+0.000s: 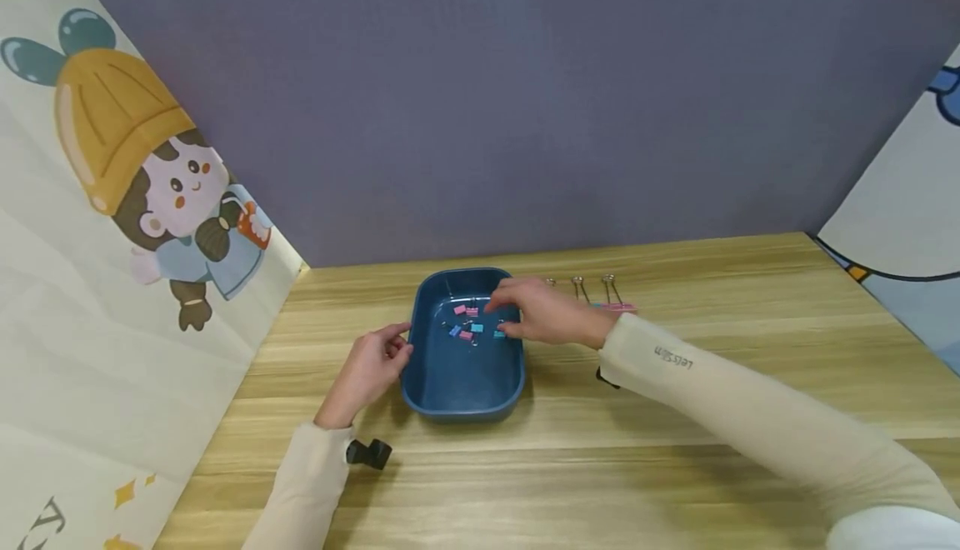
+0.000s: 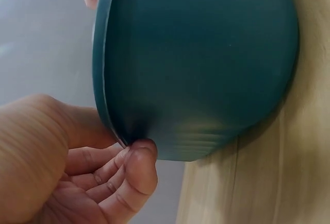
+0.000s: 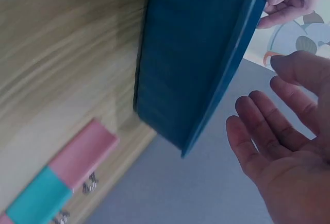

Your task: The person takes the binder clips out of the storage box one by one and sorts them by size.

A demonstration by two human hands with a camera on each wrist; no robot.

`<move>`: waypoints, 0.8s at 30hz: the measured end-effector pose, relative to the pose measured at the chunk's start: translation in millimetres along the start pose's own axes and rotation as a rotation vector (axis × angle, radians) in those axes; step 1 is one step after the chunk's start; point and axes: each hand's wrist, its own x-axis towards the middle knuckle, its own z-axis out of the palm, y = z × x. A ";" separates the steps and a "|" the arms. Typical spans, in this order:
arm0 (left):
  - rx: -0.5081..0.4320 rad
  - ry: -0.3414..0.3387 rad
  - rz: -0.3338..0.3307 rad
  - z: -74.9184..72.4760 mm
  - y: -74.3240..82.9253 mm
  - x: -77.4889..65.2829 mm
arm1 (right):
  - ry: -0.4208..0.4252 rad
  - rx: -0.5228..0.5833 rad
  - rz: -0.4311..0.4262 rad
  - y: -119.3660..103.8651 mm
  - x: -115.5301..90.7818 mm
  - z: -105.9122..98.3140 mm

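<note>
A dark blue plastic tub point(image 1: 461, 383) stands on the table, with several small pink, teal and blue binder clips point(image 1: 477, 328) scattered on its floor. At its left side, my left hand point(image 1: 378, 358) pinches the rim between thumb and fingers; the left wrist view shows that grip at the tub's edge point(image 2: 100, 80). My right hand point(image 1: 543, 310) hovers over the tub's right rim, its fingers spread and loosely bent. Nothing shows between those fingers point(image 3: 258, 116) in the right wrist view. A teal clip point(image 1: 499, 334) lies just below its fingertips.
Larger pink and teal binder clips point(image 1: 618, 307) stand in a row right of the tub, wire handles upward, partly hidden by my right hand. A grey-purple panel point(image 1: 525, 117) rises behind the wooden table point(image 1: 600, 483). Printed cloth point(image 1: 90, 283) borders the left side.
</note>
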 end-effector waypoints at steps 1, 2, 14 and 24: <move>-0.001 0.000 -0.003 1.3 0.6 0.8 | -0.014 0.012 0.007 1.7 3.0 2.2; -0.001 0.001 -0.006 2.8 1.2 1.6 | -0.023 0.021 0.009 4.0 6.2 4.9; 0.002 0.028 -0.040 22.3 9.5 12.7 | -0.117 0.076 0.041 31.3 31.0 28.9; -0.024 0.046 -0.088 37.4 15.5 19.4 | -0.141 0.029 0.063 50.8 43.9 39.0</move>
